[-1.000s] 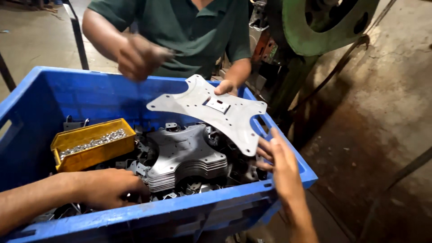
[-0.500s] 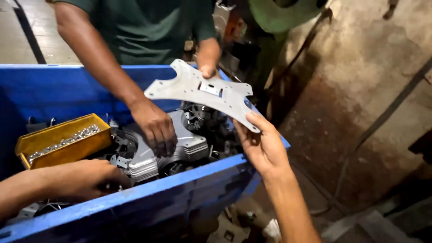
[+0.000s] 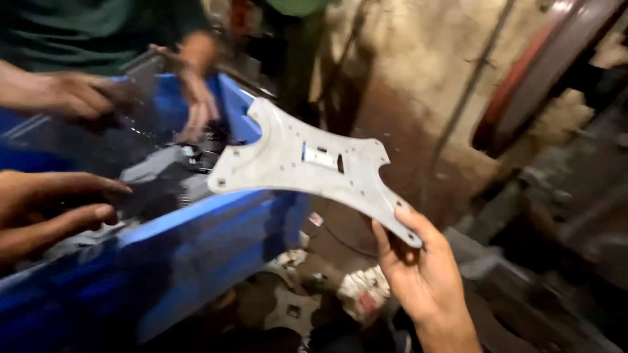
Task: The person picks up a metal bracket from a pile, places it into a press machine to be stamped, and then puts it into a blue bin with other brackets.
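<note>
My right hand [image 3: 418, 268] grips one arm of a flat grey X-shaped metal plate [image 3: 307, 163] and holds it out past the right side of a blue plastic crate [image 3: 176, 255]. My left hand [image 3: 49, 206] rests at the crate's near rim on the left, its fingers over the dark stacked metal parts [image 3: 160, 176] inside; I cannot tell if it grips any. Another person in a green shirt stands across the crate with one hand [image 3: 78, 95] over it and the other hand [image 3: 199, 104] reaching down into it.
Scraps and a loose metal plate [image 3: 291, 310] lie on the floor under the crate's right end. A dark machine frame [image 3: 556, 196] with a large red-rimmed wheel [image 3: 523, 91] stands at the right. A stained wall lies behind.
My right hand has carried the plate rightward and down, out beyond the crate's edge. The view swung right. The other person let go of the plate and reached into the crate.
</note>
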